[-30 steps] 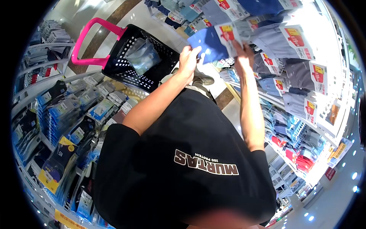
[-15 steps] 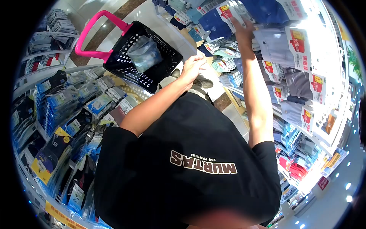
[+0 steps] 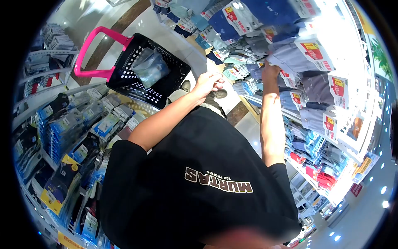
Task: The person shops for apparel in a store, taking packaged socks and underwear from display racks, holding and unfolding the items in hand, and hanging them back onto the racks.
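My right hand (image 3: 270,72) is raised to the hanging rack on the right, closed at the lower left edge of a pack of grey-blue underwear (image 3: 289,55). That pack has a white card with a red and yellow ¥19 label (image 3: 314,52) and hangs tilted. My fingertips are partly hidden against it. In front of my body, my left hand (image 3: 208,86) hovers with loosely bent fingers and nothing visible in it. To its left stands a black shopping basket (image 3: 179,79) with a pink handle (image 3: 92,45). A clear plastic pack of pale blue-green clothing (image 3: 150,68) lies inside.
More grey packs (image 3: 321,88) and dark blue packs (image 3: 273,10) hang on the right-hand rack. Red packs (image 3: 325,180) sit lower down. On the left, shelves hold rows of packaged socks (image 3: 64,178). My shoes (image 3: 219,93) are on the tiled floor (image 3: 248,128).
My right hand has come down from the dark blue packs to the grey-blue one, whose card has tilted. My left hand stays in front of my body. The whole view has shifted slightly.
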The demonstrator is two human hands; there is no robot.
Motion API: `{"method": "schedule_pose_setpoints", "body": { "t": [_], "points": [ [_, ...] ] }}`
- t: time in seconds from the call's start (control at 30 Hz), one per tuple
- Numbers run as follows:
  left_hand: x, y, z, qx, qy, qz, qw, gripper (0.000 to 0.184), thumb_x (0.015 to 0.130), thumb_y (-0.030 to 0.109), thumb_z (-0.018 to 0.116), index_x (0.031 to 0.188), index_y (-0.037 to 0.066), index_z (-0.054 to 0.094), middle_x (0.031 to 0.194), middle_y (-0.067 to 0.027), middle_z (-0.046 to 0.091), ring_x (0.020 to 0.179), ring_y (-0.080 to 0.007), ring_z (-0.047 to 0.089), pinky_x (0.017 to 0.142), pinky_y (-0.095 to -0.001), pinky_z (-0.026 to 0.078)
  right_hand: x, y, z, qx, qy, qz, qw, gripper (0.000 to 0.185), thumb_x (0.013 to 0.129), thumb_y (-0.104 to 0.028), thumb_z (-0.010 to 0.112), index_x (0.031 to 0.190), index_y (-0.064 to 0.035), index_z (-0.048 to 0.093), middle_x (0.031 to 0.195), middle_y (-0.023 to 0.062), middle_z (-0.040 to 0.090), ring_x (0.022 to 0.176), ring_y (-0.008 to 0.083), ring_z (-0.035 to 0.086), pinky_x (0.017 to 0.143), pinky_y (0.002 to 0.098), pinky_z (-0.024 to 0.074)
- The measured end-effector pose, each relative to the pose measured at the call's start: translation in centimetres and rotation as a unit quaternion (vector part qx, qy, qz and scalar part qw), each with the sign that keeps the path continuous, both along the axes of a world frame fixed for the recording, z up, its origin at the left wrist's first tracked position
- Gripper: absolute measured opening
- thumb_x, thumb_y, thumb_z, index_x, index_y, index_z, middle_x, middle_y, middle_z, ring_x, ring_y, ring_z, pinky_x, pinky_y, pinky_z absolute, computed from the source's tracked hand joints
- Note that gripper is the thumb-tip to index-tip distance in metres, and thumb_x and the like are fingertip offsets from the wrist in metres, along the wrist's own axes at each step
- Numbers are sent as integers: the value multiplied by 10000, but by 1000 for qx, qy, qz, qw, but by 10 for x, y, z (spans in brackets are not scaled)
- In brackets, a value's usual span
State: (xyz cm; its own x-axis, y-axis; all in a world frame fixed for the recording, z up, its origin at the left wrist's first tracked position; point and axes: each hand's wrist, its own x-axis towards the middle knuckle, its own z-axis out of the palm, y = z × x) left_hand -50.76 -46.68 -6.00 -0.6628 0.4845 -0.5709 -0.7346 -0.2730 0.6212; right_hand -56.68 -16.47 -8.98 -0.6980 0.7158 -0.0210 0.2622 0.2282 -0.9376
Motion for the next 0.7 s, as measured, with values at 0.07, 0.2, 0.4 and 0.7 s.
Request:
{"method": "schedule_pose_setpoints", "body": {
  "t": [0.07,0.2,0.4,0.7],
  "points": [
    [1,0,4,3,6,-7,1000,229,943,242,579,1039,37,616,933,-48,660,783,-116,638,688,-233,495,-12,24,-16,193,-155,50,968,322,879,-175,627,1170,-60,549,1126,94,625,1030,249,599,850,395,482],
    [1,-3,7,-22,-8,-2,1000,205,944,222,575,1037,45,619,925,-48,662,765,-114,637,694,-233,498,-30,41,-51,470,-262,107,836,222,911,-182,536,1082,-67,617,1063,117,651,973,272,625,805,407,495],
    [-1,-5,7,-29,-1,-12,1000,199,938,216,583,1046,52,618,914,-45,663,754,-115,631,685,-237,490,-20,11,-5,96,-113,88,985,310,941,-180,542,1197,-6,535,1159,96,588,1064,232,574,906,323,461],
    [-11,18,18,-86,193,21,977,197,891,181,681,971,3,654,871,-36,672,774,-83,602,737,-233,479,34,-25,91,-232,97,56,966,253,886,-72,615,1127,4,596,1151,101,624,1090,178,572,919,303,450]
  ]
}}
